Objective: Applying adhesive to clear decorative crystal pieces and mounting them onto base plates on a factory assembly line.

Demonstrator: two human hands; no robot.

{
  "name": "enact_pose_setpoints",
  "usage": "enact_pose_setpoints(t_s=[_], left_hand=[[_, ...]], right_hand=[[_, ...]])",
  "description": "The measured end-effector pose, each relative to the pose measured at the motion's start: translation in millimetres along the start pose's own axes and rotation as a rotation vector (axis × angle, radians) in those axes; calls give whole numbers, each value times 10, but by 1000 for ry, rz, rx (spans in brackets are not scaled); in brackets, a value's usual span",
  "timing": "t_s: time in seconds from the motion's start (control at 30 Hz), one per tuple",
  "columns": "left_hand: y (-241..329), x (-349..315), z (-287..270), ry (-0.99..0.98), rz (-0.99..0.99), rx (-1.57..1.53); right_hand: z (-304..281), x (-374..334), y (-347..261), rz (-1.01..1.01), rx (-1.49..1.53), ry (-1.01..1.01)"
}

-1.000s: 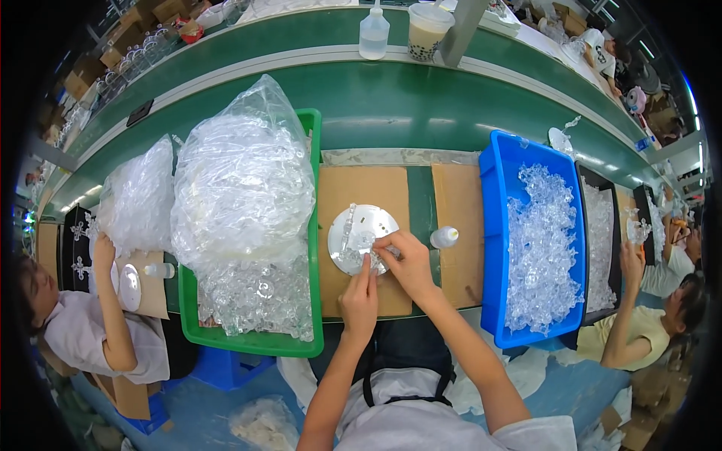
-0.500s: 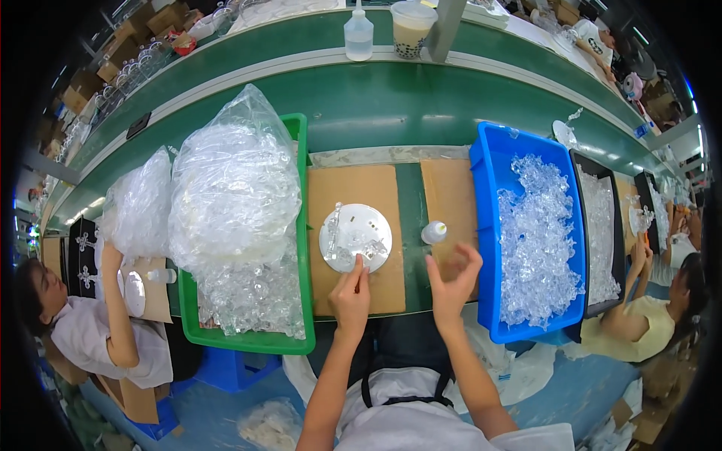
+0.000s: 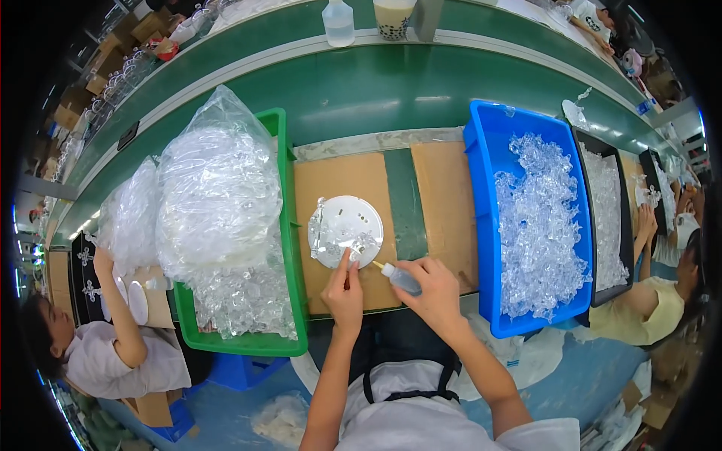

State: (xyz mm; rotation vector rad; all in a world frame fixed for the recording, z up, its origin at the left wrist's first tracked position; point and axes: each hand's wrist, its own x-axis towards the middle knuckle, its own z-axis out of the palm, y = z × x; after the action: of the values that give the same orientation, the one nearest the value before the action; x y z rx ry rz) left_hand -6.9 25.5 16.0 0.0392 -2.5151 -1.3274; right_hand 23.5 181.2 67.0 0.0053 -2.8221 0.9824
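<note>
A round white plate (image 3: pixel 345 211) lies on brown cardboard in front of me. Several clear plastic pieces (image 3: pixel 365 245) rest on its near part, and a longer clear piece (image 3: pixel 317 225) lies along its left edge. My left hand (image 3: pixel 344 301) is closed in a pinch at the plate's near edge, by the clear pieces; whatever sits between the fingertips is too small to make out. My right hand (image 3: pixel 436 293) grips a small dropper bottle (image 3: pixel 404 280), tilted so that its yellow nozzle points left toward the left fingertips and the plate's near rim.
A green bin (image 3: pixel 292 248) of clear parts, topped by a bulging plastic bag (image 3: pixel 218 195), stands on the left. On the right is a blue bin (image 3: pixel 489 218) of clear pieces. A larger bottle (image 3: pixel 338 24) and a drink cup (image 3: pixel 393 19) stand on the back ledge. Co-workers sit on both sides.
My right hand, open and empty before, has taken up the dropper bottle from the right-hand cardboard and brought it left, tipped, to the plate. My left hand keeps its pinch at the plate.
</note>
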Motion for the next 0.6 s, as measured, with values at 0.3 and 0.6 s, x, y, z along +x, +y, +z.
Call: enact_pose_setpoints(t_s=[0.3, 0.6], left_hand=[[-23, -11, 6, 10, -4, -9], [-12, -12, 1, 7, -7, 8]], right_hand=[[49, 84, -75, -44, -32, -67], [124, 78, -61, -43, -38, -13]])
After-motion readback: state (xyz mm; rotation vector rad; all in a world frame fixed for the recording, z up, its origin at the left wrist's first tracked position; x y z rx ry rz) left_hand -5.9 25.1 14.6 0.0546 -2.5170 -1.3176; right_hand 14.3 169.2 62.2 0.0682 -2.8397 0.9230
